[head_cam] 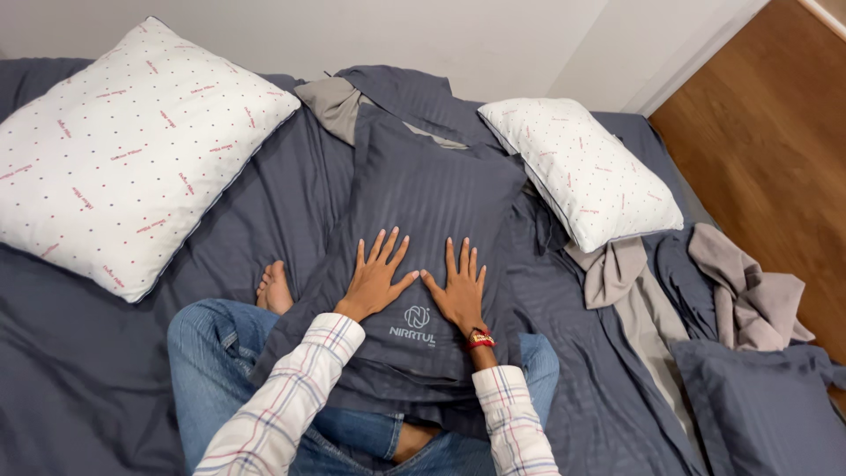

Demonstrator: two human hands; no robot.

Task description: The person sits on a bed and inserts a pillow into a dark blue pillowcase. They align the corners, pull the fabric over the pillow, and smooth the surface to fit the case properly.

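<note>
Two hands lie flat, palms down, on a dark grey striped pillow that rests across the person's crossed legs in the middle of the bed. The left hand has its fingers spread wide and holds nothing; the right hand, just beside it with the thumbs nearly touching, is likewise open and pressed on the cloth, gripping nothing. A red band sits at the right wrist, and both arms wear white plaid sleeves. The near end of the striped pillow, which carries a pale printed mark, overhangs the blue jeans, while its far end points toward the head edge of the bed. A bare foot shows just left of the pillow, by the knee.

At the far left corner of the bed lies a large white pillow with small red marks, tilted. A smaller white pillow of the same pattern lies toward the far right edge, touching the striped pillow's right side or just beside it; I cannot tell which. Behind the striped pillow, at the head edge, is a bunched dark grey and taupe cloth. Along the right edge lie crumpled taupe sheets and, at the near right corner, another dark grey pillow. Beyond the right edge is a wooden floor.
</note>
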